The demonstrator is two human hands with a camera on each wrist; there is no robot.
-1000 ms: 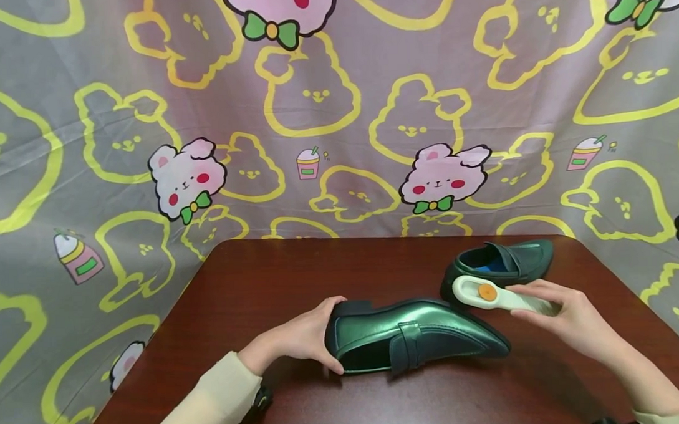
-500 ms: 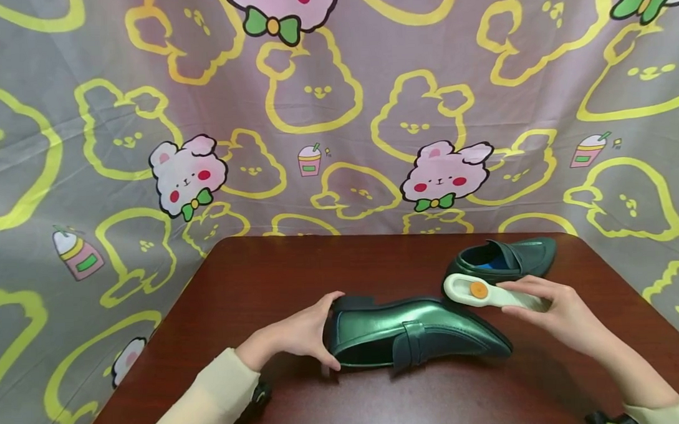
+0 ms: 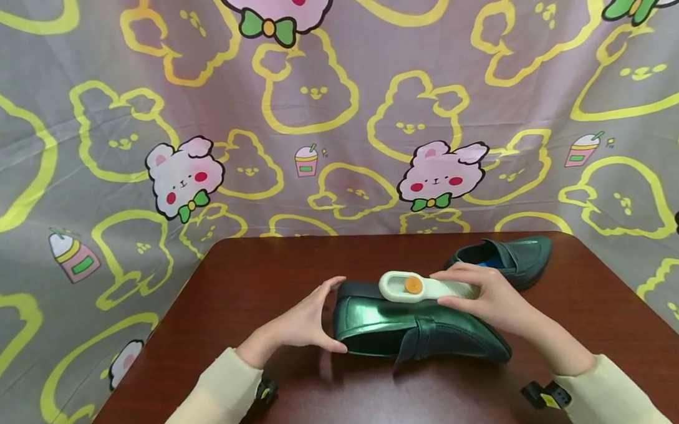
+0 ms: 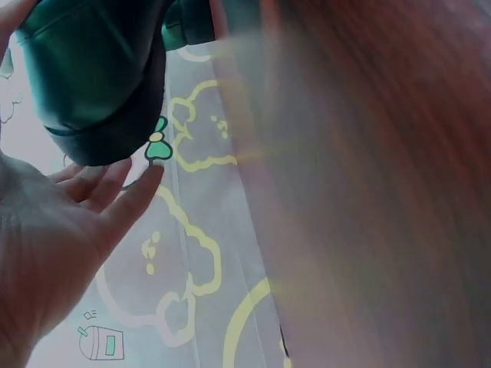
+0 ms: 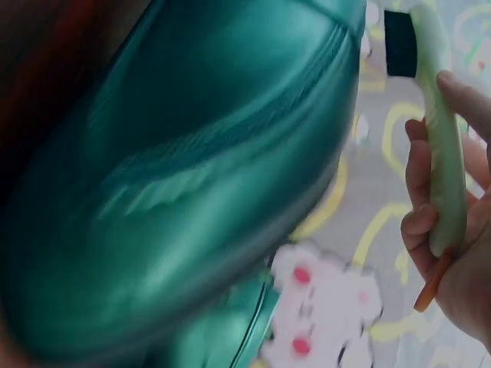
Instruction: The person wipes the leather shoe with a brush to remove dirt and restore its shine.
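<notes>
A shiny green loafer [image 3: 371, 320] lies tilted on its side on the brown table, toe to the right and its opening facing me. My left hand [image 3: 298, 322] holds it at the heel, thumb by the opening's edge and fingers behind. In my right hand [image 3: 485, 294] is a pale green brush [image 3: 395, 287] with an orange button, held by its handle over the loafer's upper long side. Dark bristles [image 5: 400, 44] show in the right wrist view; whether they touch the leather cannot be told. The left wrist view shows the heel [image 4: 107, 138] above my fingers.
A second green loafer [image 3: 523, 262] with a blue insole stands upright at the table's back right, behind my right hand. A cartoon-printed cloth [image 3: 344, 199] hangs behind the brown table [image 3: 274, 264].
My right hand has carried the brush leftward from beyond the toe to above the loafer's middle. The loafer's heel end has shifted slightly up and right with my left hand still at it.
</notes>
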